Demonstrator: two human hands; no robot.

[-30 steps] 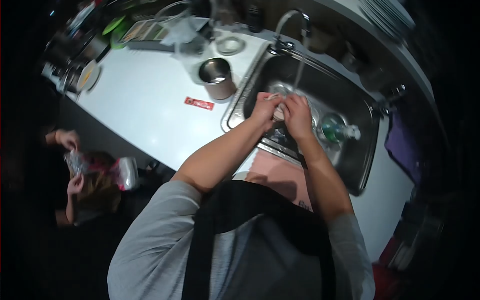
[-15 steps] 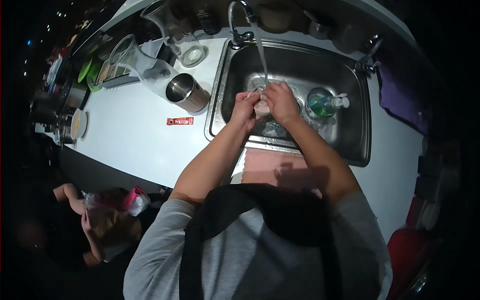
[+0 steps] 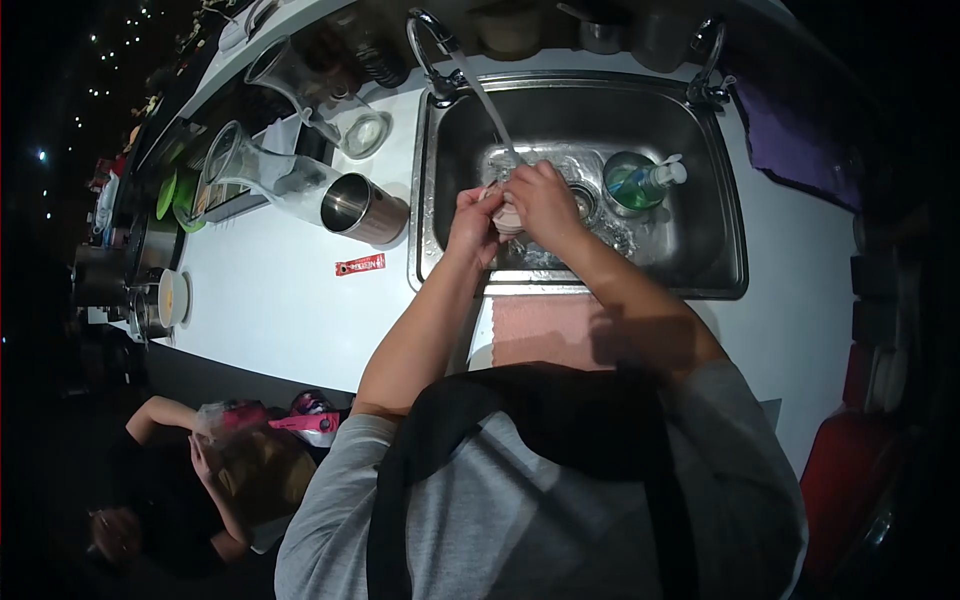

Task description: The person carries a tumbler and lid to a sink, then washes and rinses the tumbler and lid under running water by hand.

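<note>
Over the left part of the steel sink (image 3: pixel 690 270), my left hand (image 3: pixel 474 222) and my right hand (image 3: pixel 545 205) are close together, fingers closed around a small pale pink thing (image 3: pixel 508 218). Its kind is hard to tell, since the fingers cover much of it. Water (image 3: pixel 487 105) runs from the left faucet (image 3: pixel 425 50) down onto my hands and splashes on the sink floor. To the right of my right hand, a clear pump bottle with green liquid (image 3: pixel 635 185) stands in the sink.
Left of the sink stand a metal tumbler (image 3: pixel 365 210), a glass carafe (image 3: pixel 275 175) and a red sachet (image 3: pixel 360 265). A pink cloth (image 3: pixel 540 330) lies at the front edge, a purple cloth (image 3: pixel 795 150) at right. Another person's arm (image 3: pixel 170 415) shows lower left, beside a plastic bag.
The view has shifted, so the sink and faucets appear moved. My hands stay together on the pale pink thing, turned slightly. Water keeps running.
</note>
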